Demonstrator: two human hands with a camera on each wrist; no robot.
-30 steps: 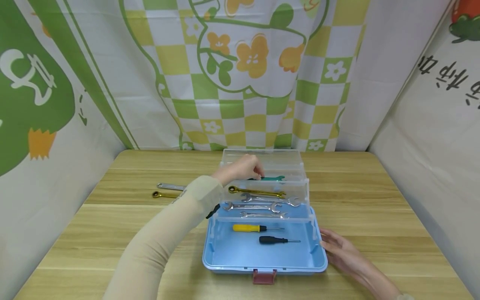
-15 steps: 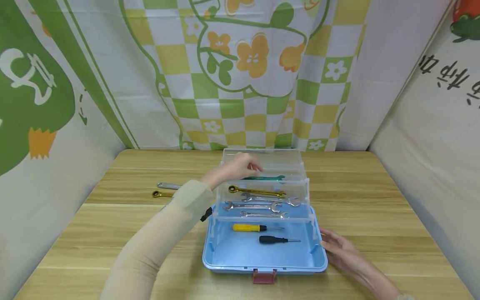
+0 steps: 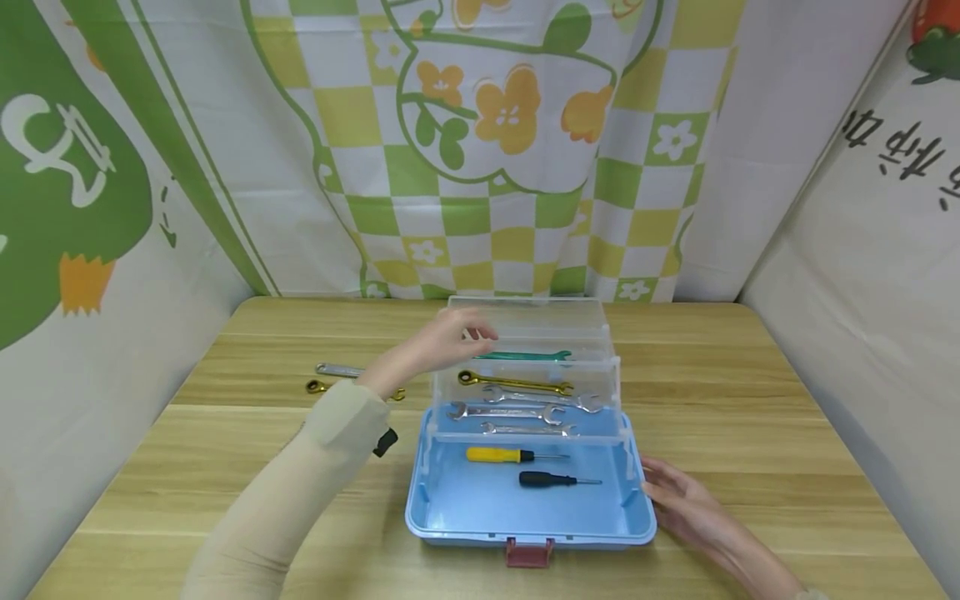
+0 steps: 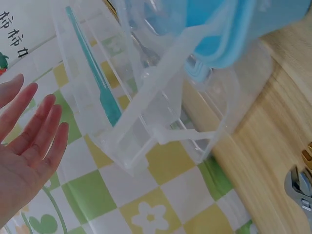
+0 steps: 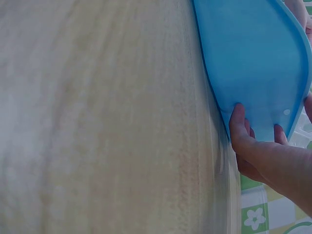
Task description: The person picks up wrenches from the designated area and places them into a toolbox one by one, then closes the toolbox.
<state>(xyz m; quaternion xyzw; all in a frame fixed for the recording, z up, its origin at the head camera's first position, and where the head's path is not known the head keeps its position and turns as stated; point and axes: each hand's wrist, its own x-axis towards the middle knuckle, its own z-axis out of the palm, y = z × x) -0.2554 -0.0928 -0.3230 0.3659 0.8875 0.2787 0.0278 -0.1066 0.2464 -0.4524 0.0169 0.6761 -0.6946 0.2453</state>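
Observation:
My left hand (image 3: pixel 450 337) is raised over the left end of the upper clear tray (image 3: pixel 596 346) of a toolbox, holding nothing. In the left wrist view its fingers (image 4: pixel 44 126) are spread, apart from the green wrench (image 4: pixel 97 73). That green wrench (image 3: pixel 525 356) lies in the upper tray. My right hand (image 3: pixel 686 504) touches the right side of the blue toolbox base (image 3: pixel 525 508). The right wrist view shows its fingers (image 5: pixel 239 117) resting against the blue outer wall (image 5: pixel 253 63).
The lower clear tray holds a gold wrench (image 3: pixel 516 382) and several silver wrenches (image 3: pixel 506 413). A yellow screwdriver (image 3: pixel 498 455) and a black screwdriver (image 3: pixel 546 479) lie in the base. Left of the box, a silver wrench (image 3: pixel 337 370) and another gold wrench (image 3: pixel 317 387) lie on the table (image 3: pixel 750 392).
My left hand has let go of the green wrench, which stays in the upper tray, and has moved up and left with its fingers opening. The right hand has stayed at the box's side.

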